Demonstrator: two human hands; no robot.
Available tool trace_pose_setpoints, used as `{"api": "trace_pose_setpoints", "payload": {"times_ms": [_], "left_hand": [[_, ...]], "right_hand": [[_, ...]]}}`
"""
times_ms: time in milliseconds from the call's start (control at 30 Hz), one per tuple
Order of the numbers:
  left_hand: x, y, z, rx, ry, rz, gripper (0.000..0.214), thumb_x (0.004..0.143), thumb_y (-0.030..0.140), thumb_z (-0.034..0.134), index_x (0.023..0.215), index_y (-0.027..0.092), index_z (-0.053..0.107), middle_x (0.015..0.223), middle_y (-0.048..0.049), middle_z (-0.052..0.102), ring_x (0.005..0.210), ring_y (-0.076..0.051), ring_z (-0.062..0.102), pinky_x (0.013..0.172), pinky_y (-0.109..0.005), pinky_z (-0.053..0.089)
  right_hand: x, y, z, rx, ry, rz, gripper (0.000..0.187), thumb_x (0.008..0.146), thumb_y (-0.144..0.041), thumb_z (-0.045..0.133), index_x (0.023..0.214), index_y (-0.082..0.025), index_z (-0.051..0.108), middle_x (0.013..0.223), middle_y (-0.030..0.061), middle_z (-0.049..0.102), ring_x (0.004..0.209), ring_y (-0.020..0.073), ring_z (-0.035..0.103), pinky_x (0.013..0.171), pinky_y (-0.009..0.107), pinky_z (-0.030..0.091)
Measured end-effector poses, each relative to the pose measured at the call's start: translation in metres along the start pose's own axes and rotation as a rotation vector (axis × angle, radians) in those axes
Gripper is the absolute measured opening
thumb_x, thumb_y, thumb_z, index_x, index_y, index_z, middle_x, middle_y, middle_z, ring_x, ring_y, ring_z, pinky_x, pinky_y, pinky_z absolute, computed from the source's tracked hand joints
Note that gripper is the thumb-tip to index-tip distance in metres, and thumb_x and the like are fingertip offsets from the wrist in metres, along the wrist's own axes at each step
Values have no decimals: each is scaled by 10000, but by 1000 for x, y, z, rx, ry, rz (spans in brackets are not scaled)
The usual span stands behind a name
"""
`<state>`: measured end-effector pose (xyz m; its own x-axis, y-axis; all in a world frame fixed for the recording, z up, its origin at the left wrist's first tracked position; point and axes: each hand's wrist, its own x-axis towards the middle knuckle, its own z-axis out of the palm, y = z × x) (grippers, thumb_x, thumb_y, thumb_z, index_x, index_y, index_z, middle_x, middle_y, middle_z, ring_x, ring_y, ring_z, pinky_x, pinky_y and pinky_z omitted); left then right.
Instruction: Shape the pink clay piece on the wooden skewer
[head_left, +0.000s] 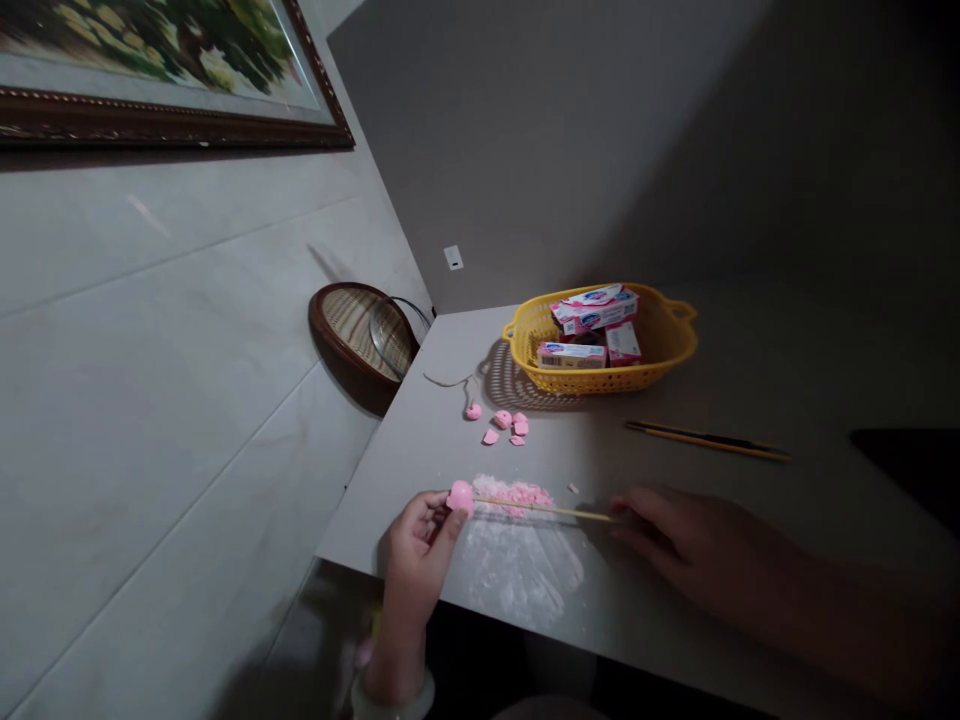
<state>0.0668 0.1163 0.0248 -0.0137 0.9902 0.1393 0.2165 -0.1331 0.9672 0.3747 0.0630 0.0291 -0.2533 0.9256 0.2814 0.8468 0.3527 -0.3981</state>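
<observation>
A stick (pixel 540 508) bearing a pink ball (pixel 460 497) is clasped by the left hand (pixel 420 550), fingers curled, above the table (pixel 375 520). The far end is met by the right hand (pixel 697 545), fingers together; no clamp can be confirmed.

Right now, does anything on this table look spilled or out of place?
Yes, a messy spill: pink crumbs and white powder are smeared across the table under the stick in the left hand, with broken pink pieces scattered nearby.

The view is dim, darkest at right, where the right hand (pixel 697 550) sinks into shadow.
</observation>
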Motion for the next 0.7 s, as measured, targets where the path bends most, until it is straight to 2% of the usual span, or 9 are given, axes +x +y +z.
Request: {"api": "trace_pose_setpoints", "payload": {"times_ms": [100, 167, 267, 333, 400, 467, 567, 633, 700], "left_hand": [[1, -2, 1, -17, 1, -20, 224, 786, 377, 798, 860, 180, 719, 786, -36, 753, 747, -172, 693, 727, -250, 542], [0, -4, 0, -30, -5, -22, 230, 792, 384, 793, 868, 181, 718, 785, -35, 754, 745, -168, 694, 725, -245, 538], [-2, -6, -4, -25, -23, 6, 221, 809, 382, 782, 884, 184, 715, 780, -28, 752, 716, -155, 683, 694, -228, 525], [-4, -6, -6, 1, -30, 33, 207, 818, 371, 777, 893, 188, 717, 759, -16, 743, 673, -141, 664, 652, -215, 510], [-4, -6, -6, 30, -23, 51, 202, 812, 366, 778, 894, 189, 723, 738, -10, 737, 643, -137, 650, 623, -211, 504], [-3, -4, -4, 47, -3, 53, 213, 797, 374, 784, 886, 188, 730, 744, -19, 746, 655, -148, 663, 635, -223, 520], [-1, 0, 0, 36, 14, 23, 250, 767, 395, 799, 883, 183, 736, 788, -46, 775, 716, -180, 706, 695, -260, 559], [0, 2, 2, 6, 24, -9, 281, 748, 403, 813, 895, 177, 736, 824, -65, 793, 755, -198, 730, 731, -280, 575], [0, 3, 2, -30, 29, -36, 317, 736, 406, 825, 931, 172, 737, 867, -84, 807, 787, -207, 745, 753, -288, 582]], "right_hand": [[-6, 2, 0, -147, 68, -112, 350, 898, -126, 384, 926, -230, 717, 877, 78, 733, 670, 235, 666, 600, 335, 430], [-7, 0, -4, -53, 16, -39, 359, 899, -154, 362, 897, -232, 713, 858, 81, 721, 720, 242, 658, 641, 345, 414], [-1, -8, -13, 416, -391, 277, 363, 934, -417, 406, 797, -215, 674, 669, 32, 619, 628, 185, 570, 601, 295, 386], [4, -14, -17, 762, -692, 461, 410, 869, -561, 461, 764, -212, 648, 556, -35, 466, 491, 121, 392, 503, 251, 310], [8, -17, -16, 902, -795, 529, 439, 818, -618, 475, 748, -216, 637, 502, -68, 379, 437, 102, 274, 448, 239, 255], [8, -17, -10, 783, -649, 469, 410, 831, -591, 491, 774, -218, 651, 539, -33, 507, 469, 123, 415, 478, 240, 340], [0, -10, 0, 341, -216, 234, 280, 914, -379, 475, 976, -227, 703, 883, 61, 735, 769, 212, 675, 679, 295, 483], [-6, -5, 2, 54, -10, 56, 302, 915, -212, 424, 1004, -242, 712, 937, 74, 737, 783, 233, 693, 675, 323, 474], [-10, -3, 1, -66, 72, -63, 361, 895, -127, 377, 921, -246, 718, 843, 66, 715, 694, 224, 667, 616, 321, 440]]}}
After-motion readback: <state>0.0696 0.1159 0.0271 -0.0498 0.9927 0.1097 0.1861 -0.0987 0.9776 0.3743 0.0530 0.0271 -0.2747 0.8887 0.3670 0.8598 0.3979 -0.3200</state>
